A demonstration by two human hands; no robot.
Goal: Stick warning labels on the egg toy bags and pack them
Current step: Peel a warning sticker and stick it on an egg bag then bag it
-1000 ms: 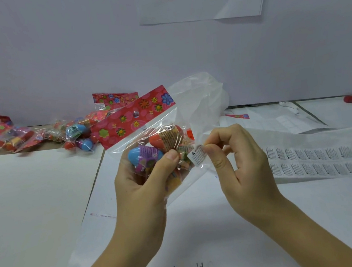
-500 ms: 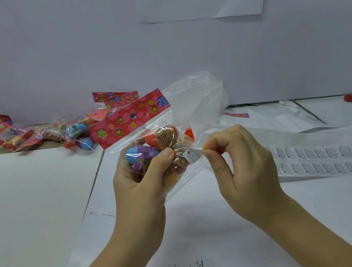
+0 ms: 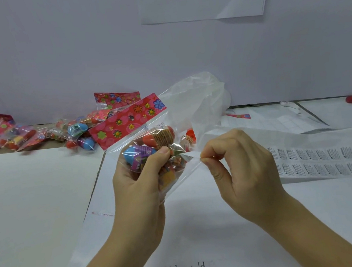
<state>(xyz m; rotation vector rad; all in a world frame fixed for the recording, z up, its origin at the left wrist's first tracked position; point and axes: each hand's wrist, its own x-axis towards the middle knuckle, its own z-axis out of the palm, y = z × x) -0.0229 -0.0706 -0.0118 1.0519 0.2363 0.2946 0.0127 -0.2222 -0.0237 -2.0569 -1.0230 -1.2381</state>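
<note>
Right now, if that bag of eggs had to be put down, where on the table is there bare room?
The white sheet left of the left hand lies bare, and so does the stretch in front of both wrists. It is crowded at the back left, where the pile of toy bags lies, and to the right, where the label strip runs.

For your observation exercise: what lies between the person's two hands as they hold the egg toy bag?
In the head view, a small white warning label bridges the gap between left hand and right hand, pinched by the right fingertips against the egg toy bag.
</note>
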